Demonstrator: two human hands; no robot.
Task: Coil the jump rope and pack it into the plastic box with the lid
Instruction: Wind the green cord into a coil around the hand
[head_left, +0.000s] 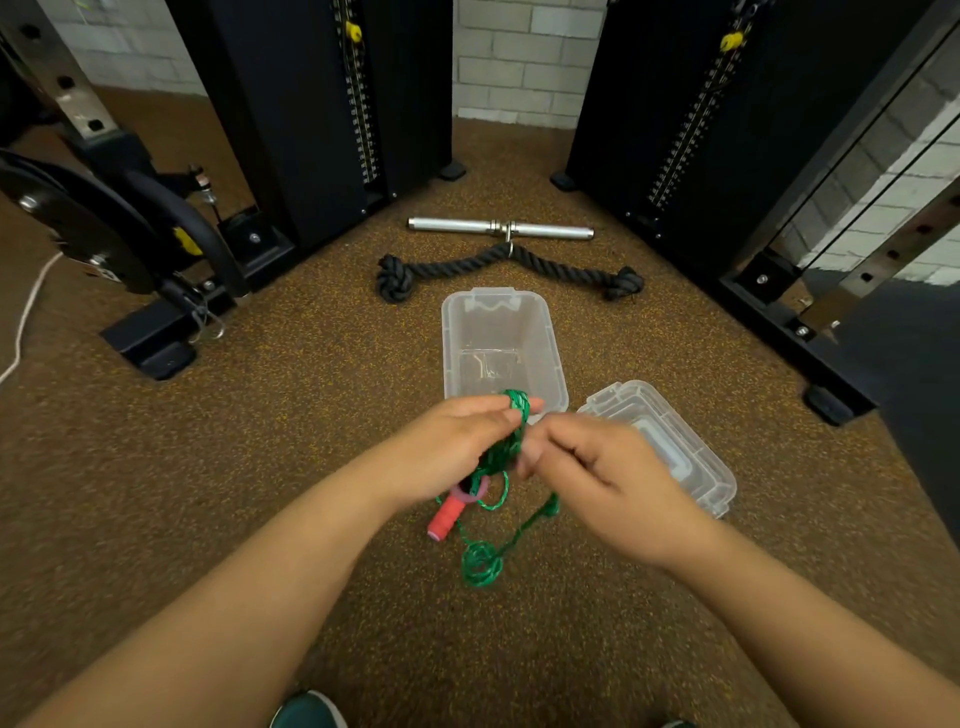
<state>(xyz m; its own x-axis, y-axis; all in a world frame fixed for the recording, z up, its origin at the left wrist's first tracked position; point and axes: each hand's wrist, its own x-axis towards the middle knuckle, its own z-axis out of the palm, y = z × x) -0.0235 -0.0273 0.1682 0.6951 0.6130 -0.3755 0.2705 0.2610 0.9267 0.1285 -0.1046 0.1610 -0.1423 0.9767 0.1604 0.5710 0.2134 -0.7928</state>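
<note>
Both forearms reach forward from the lower corners and meet just nearer the viewer than the plastic box (501, 343), which serves as the landmark here. The left hand (452, 447) is held palm inward with its fingers extended toward the box; green turns of the jump rope (511, 436) are wound over its fingertips, so it carries the coil. The right hand (597, 467), blurred by motion, has its fingers curled, and its thumb and forefinger pinch the rope beside the coil. From there the rope falls toward the viewer, forming a small loose loop on the floor (260, 467) on the near side of the box. A red handle (445, 517) hangs below the left hand, its long axis running from the hand down and slightly leftward, its free end toward the viewer. The box stands open and upright with its long axis pointing away from the viewer; the lid (670, 447) lies on the floor just to its right and a little nearer. The floor is brown speckled rubber. Beyond the box lie a black knotted rope attachment (509, 270) and a metal bar (501, 227), flanked by black weight-stack towers (311, 104) before a pale brick wall (519, 57).
</note>
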